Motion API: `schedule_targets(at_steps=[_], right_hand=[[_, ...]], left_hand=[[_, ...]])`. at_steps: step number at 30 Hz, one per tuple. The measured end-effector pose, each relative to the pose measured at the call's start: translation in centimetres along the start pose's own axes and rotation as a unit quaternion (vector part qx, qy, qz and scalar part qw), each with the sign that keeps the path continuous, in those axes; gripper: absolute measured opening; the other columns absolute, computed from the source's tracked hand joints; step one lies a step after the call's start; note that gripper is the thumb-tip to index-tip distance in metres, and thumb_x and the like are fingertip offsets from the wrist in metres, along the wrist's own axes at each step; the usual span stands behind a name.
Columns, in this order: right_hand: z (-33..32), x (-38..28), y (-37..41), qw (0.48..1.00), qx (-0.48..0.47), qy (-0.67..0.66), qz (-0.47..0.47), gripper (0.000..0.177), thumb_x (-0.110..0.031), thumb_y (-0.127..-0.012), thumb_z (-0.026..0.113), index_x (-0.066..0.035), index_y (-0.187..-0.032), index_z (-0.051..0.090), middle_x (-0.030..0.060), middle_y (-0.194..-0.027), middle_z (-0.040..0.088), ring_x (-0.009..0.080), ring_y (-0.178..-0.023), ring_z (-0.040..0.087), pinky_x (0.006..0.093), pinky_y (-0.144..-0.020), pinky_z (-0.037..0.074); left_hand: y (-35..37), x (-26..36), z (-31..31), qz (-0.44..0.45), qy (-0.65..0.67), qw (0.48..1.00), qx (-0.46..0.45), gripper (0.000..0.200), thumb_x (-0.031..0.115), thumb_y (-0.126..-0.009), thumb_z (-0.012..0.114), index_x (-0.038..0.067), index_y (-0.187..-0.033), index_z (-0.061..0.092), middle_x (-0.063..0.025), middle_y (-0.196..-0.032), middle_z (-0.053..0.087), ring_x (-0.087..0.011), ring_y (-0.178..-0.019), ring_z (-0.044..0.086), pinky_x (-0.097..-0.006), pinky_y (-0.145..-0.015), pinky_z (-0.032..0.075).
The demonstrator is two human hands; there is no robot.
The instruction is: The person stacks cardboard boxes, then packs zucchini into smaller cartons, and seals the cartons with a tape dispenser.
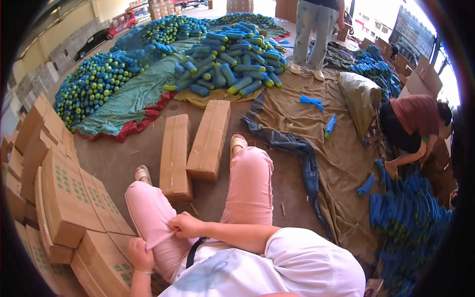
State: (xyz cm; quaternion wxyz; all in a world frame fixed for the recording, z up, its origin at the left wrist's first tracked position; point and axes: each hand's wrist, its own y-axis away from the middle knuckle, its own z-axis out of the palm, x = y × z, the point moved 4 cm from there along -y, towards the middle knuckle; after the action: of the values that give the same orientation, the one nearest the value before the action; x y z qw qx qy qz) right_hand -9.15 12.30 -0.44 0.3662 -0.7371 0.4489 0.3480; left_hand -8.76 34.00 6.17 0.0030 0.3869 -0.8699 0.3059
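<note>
My left hand [141,255] is closed at the outer side of my left thigh, pinching the cloth of my pink trousers [250,180]. Just across from it, my right hand [187,225] also grips a fold of the trouser leg. The cloth is drawn taut between the two hands. I am seated, knees apart. Two long closed cardboard boxes [210,141] lie side by side on the floor in front of my legs.
Stacked cartons [74,195] stand close on my left. Ahead are piles of green produce in blue netting [222,64]. A tan cloth [297,128] spreads to the right, where a person bends [415,121] beside more netted produce [408,208]. Another person [311,34] stands behind.
</note>
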Motion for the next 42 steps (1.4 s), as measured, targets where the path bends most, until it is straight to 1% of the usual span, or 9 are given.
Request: schedule_targets(at_steps=[6,16,24,28,30,31,33,38,42], right_hand=[[1.4,-1.0,0.9,0.996,0.003,0.079,-0.047,0.017,-0.010,-0.068,0.062,-0.013,-0.082,0.053,0.0052,-0.081,0.059,0.0251,-0.088,0.058,0.0392,-0.082,0.038],[0.3,2.3,-1.1,0.951,0.150,0.264,0.065,0.025,-0.011,-0.079,0.057,-0.007,-0.103,0.049,0.0099,-0.094,0.053,0.0268,-0.088,0.060,0.0364,-0.069,0.053],[-0.1,5.7,-3.4,0.940,0.162,0.266,0.136,0.015,-0.013,-0.082,0.055,-0.010,-0.096,0.053,0.0097,-0.094,0.054,0.0250,-0.092,0.059,0.0361,-0.067,0.054],[2.1,8.0,-3.2,0.943,0.076,0.273,0.177,0.016,-0.018,-0.083,0.054,-0.013,-0.098,0.058,0.0084,-0.096,0.061,0.0251,-0.091,0.062,0.0361,-0.069,0.055],[2.7,8.9,-3.1,0.944,0.041,0.265,0.195,0.018,-0.018,-0.085,0.053,-0.015,-0.099,0.063,0.0072,-0.096,0.064,0.0262,-0.094,0.062,0.0390,-0.073,0.054],[3.0,9.9,-2.2,0.924,-0.017,0.308,0.226,0.018,-0.019,-0.086,0.054,-0.016,-0.100,0.065,0.0072,-0.099,0.065,0.0265,-0.097,0.062,0.0387,-0.074,0.054],[2.3,12.8,1.4,0.866,-0.136,0.348,0.332,0.020,-0.020,-0.086,0.055,-0.017,-0.101,0.068,0.0079,-0.109,0.064,0.0273,-0.102,0.062,0.0382,-0.075,0.054],[5.1,16.1,1.6,0.859,-0.223,0.258,0.382,0.029,-0.020,-0.085,0.056,-0.014,-0.112,0.065,0.0132,-0.119,0.061,0.0277,-0.104,0.062,0.0433,-0.077,0.053],[2.8,8.9,-2.5,0.958,-0.030,0.146,0.247,0.041,-0.025,-0.087,0.056,-0.009,-0.124,0.053,0.0183,-0.113,0.061,0.0339,-0.100,0.061,0.0425,-0.082,0.051]], left_hand=[[1.4,-0.1,-1.0,0.014,-0.029,0.993,-0.112,0.012,0.005,-0.068,0.057,0.005,-0.073,0.046,-0.0144,-0.077,0.051,-0.0358,-0.075,0.050,-0.0462,-0.068,0.041],[0.4,-8.1,5.8,-0.188,-0.086,0.978,0.009,0.007,0.007,-0.077,0.056,0.006,-0.081,0.050,-0.0131,-0.077,0.053,-0.0348,-0.073,0.054,-0.0427,-0.062,0.042],[2.1,-10.4,10.6,-0.324,0.289,0.901,0.000,0.027,0.019,-0.089,0.049,0.004,-0.107,0.061,-0.0124,-0.099,0.067,-0.0254,-0.090,0.063,-0.0337,-0.077,0.048],[2.3,-9.8,11.0,-0.216,0.135,0.966,-0.044,0.029,0.020,-0.090,0.049,0.004,-0.111,0.061,-0.0109,-0.102,0.067,-0.0225,-0.091,0.063,-0.0333,-0.079,0.048],[4.6,-13.0,13.5,-0.392,0.433,0.809,-0.069,0.030,0.021,-0.090,0.050,0.002,-0.110,0.061,-0.0148,-0.104,0.066,-0.0278,-0.094,0.063,-0.0346,-0.081,0.048],[5.4,-12.4,13.5,-0.393,0.435,0.807,-0.068,0.030,0.021,-0.090,0.050,0.002,-0.110,0.061,-0.0148,-0.104,0.066,-0.0278,-0.094,0.063,-0.0346,-0.081,0.048],[2.6,-7.3,9.4,-0.212,0.133,0.956,-0.152,0.035,0.023,-0.091,0.049,0.002,-0.118,0.057,-0.0177,-0.109,0.064,-0.0301,-0.099,0.062,-0.0367,-0.083,0.049],[7.0,-13.2,12.5,-0.061,0.082,0.972,-0.211,0.031,0.020,-0.090,0.051,0.000,-0.113,0.059,-0.0172,-0.103,0.066,-0.0295,-0.094,0.063,-0.0365,-0.080,0.050],[10.0,-21.7,14.7,0.089,0.046,0.957,-0.271,0.028,0.017,-0.089,0.053,-0.002,-0.108,0.061,-0.0168,-0.097,0.068,-0.0289,-0.088,0.065,-0.0364,-0.077,0.050]])
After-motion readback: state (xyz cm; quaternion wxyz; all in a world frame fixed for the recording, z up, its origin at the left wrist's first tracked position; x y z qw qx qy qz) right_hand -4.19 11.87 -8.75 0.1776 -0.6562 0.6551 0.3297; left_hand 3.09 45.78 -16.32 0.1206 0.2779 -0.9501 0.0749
